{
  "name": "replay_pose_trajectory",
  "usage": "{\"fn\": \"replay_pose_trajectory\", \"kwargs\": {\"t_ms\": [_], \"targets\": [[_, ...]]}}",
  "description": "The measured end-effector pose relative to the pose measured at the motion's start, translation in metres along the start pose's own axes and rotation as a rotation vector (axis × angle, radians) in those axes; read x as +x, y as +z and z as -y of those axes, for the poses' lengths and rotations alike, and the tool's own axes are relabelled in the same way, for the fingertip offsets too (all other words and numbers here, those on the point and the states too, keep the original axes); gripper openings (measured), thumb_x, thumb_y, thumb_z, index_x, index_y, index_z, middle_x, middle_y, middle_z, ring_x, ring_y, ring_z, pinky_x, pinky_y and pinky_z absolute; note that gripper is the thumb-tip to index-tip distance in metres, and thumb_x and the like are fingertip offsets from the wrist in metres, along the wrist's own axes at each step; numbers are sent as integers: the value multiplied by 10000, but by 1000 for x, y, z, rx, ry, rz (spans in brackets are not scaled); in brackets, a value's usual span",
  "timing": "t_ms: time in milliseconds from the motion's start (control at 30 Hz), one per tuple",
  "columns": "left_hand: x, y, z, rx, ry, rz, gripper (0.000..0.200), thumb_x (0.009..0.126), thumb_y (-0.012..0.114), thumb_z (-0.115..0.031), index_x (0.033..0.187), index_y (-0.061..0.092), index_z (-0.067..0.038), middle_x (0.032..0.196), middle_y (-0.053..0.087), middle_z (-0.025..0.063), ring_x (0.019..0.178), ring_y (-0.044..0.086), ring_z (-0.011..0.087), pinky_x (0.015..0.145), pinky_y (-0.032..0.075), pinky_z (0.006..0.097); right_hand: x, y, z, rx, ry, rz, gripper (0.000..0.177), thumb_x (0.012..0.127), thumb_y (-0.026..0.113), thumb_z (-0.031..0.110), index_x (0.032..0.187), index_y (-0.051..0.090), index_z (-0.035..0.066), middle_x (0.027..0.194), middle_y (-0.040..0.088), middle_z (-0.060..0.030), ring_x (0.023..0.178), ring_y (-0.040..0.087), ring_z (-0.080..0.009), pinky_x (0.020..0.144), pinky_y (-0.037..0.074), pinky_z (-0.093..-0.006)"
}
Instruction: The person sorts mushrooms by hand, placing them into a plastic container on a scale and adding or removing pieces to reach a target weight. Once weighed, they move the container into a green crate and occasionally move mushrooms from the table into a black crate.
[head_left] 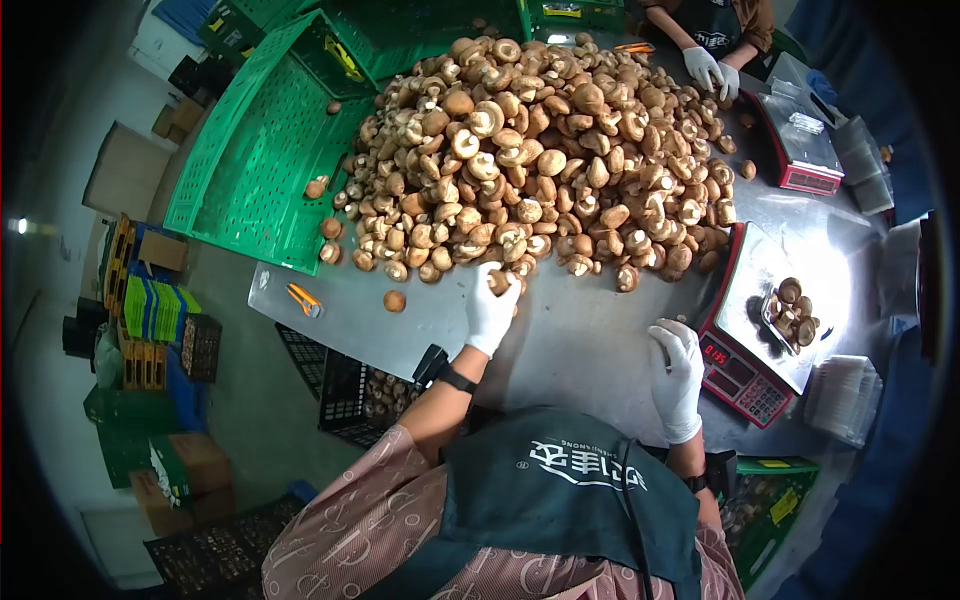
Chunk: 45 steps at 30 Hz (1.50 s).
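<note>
A large heap of brown mushrooms (550,160) covers the middle of the metal table (570,350). At the heap's near edge my left hand (492,308), in a white glove, has its fingers closed on a mushroom (498,284). My right hand (677,380), also gloved, rests on the table just left of a red scale (745,372); its fingers look curled, and whether anything is under them is hidden. On the scale's plate sits a small tray (770,312) filled with several mushrooms (792,312). One loose mushroom (395,301) lies left of my left hand.
A green crate (240,160) lies tipped at the left. An orange cutter (304,299) is near the table's left edge. Stacked clear trays (843,400) stand right of the scale. A co-worker's gloved hands (712,72) are at the far right, by a second scale (800,145).
</note>
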<state>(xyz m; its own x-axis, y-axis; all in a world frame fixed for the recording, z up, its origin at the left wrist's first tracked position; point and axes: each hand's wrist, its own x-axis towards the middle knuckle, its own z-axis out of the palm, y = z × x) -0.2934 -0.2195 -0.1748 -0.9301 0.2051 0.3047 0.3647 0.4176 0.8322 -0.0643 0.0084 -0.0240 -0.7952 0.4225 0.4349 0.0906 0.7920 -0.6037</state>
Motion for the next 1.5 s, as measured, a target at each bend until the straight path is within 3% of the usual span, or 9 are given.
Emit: {"fn": "replay_pose_trajectory", "kwargs": {"t_ms": [100, 233, 467, 533, 667, 933, 1167, 1300, 1500], "targets": [[7, -30, -28, -1261, -947, 435, 358, 1017, 594, -321, 1265, 572, -63, 1067, 659, 110, 826, 632, 199, 625, 519, 289, -4, -2, 6, 59, 67, 34, 239, 805, 663, -63, 1021, 694, 35, 1054, 690, -132, 1007, 654, -326, 878, 532, -398], [-9, -31, -73, -1856, -1223, 712, 545, 1024, 487, -427, 1395, 479, -27, 1161, 599, 158, 832, 571, 241, 606, 475, 299, -6, -1, 16, 174, 143, 85, 269, 809, 683, -35, 1069, 690, 35, 1034, 690, -140, 979, 664, -336, 850, 539, -409], [-35, 8, -111, -1527, -1169, 994, 520, 1002, 536, -411, 1353, 529, -28, 1178, 644, 178, 860, 612, 246, 662, 537, 332, 14, -2, 32, 233, -92, 312, 875, 656, 895, 301, 1427, 520, 124, 1472, 456, -225, 1341, 445, -454, 1100, 405, -513], [-46, 10, -134, -1026, -819, 952, 472, 1032, 489, -386, 1355, 533, -45, 1206, 649, 153, 1036, 666, 258, 831, 591, 387, 17, 6, 37, 143, -108, 315, 863, 622, 898, 325, 1385, 546, 128, 1437, 468, -219, 1339, 446, -456, 1069, 429, -507], [-53, 26, -144, -1189, -1148, 924, 485, 1068, 372, -395, 1361, 538, -45, 1278, 634, 138, 1110, 661, 233, 960, 540, 362, 18, 9, 31, 51, -68, 279, 829, 597, 893, 361, 1327, 582, 121, 1345, 505, -209, 1289, 464, -466, 1039, 447, -520], [-49, 39, -173, -1443, -1092, 1070, 553, 1092, 313, -468, 1458, 440, -74, 1397, 541, 132, 1299, 529, 279, 1122, 405, 440, 2, 8, 7, 105, 33, 81, 512, 728, 804, 222, 1197, 636, 103, 1356, 504, -227, 1279, 495, -439, 1029, 486, -472], [-39, 95, -282, -1432, -944, 1118, 597, 1115, 218, -459, 1557, 320, -69, 1510, 439, 101, 1399, 421, 236, 1195, 298, 378, 23, -45, -26, 126, 5, -385, 197, 718, 774, 50, 880, 663, 33, 1186, 608, -197, 1102, 608, -394, 939, 518, -443], [-45, 137, -329, -1081, -661, 1095, 475, 1113, 400, -273, 1521, 375, -30, 1453, 499, 78, 1288, 524, 180, 1069, 432, 317, 49, -97, -72, -54, 112, -613, 173, 748, 760, 46, 877, 649, 13, 1185, 598, -218, 1086, 597, -393, 940, 494, -459], [-47, 220, -316, -519, 481, 645, 428, 1031, 520, -87, 1440, 469, 26, 1430, 525, 203, 1348, 502, 309, 1132, 387, 386, 67, -121, -140, -591, 285, -412, 317, 791, 786, 182, 1041, 666, 28, 1234, 611, -214, 1138, 573, -425, 987, 450, -474]]}}
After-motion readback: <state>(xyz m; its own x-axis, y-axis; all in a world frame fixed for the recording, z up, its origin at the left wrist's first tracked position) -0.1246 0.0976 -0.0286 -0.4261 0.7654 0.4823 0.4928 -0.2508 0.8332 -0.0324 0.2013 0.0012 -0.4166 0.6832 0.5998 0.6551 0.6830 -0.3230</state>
